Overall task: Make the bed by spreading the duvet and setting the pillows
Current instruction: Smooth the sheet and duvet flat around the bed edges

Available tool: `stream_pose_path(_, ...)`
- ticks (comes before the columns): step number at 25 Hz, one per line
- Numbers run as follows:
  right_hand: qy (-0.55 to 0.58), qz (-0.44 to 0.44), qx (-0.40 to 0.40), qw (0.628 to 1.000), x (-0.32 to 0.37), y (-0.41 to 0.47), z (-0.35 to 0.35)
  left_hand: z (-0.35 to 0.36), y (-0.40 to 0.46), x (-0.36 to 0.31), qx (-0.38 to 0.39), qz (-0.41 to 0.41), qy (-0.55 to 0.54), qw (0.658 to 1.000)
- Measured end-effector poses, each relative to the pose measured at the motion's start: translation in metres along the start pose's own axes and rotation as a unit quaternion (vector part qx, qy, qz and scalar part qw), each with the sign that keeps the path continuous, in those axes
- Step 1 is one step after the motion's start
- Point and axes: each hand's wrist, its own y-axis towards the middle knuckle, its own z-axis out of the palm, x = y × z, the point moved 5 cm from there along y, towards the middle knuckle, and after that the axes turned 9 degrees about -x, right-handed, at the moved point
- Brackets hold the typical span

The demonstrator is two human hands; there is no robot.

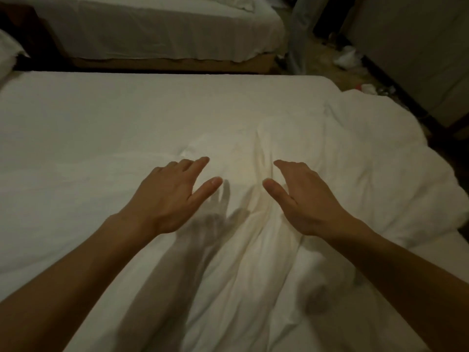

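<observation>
A white duvet (355, 158) lies rumpled over the right and near part of the bed (101, 110), with creases running toward me down the middle. The left part of the bed shows a smooth white sheet. My left hand (175, 196) hovers palm down just over the duvet, fingers straight and spread. My right hand (302, 196) is held the same way a short gap to its right, beside a long fold. Neither hand holds anything. A white pillow edge (7, 54) shows at the far left.
A second bed (152, 29) with white bedding stands beyond a dark gap at the top. To the upper right is floor with a white bag (349, 58), small litter and a grey upholstered piece (418, 47).
</observation>
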Motion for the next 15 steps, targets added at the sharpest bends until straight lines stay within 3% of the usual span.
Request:
stream_pose_path(6, 0.042, 0.013, -0.049, 0.998, -0.100, -0.038, -0.026, 0.033, -0.006, -0.079, -0.008, -0.010, -0.014, 1.000)
stream_pose_path(15, 0.073, -0.051, -0.050, 0.995, -0.322, -0.089, -0.035, 0.165, 0.048, -0.270, -0.022, -0.057, -0.075, 0.995)
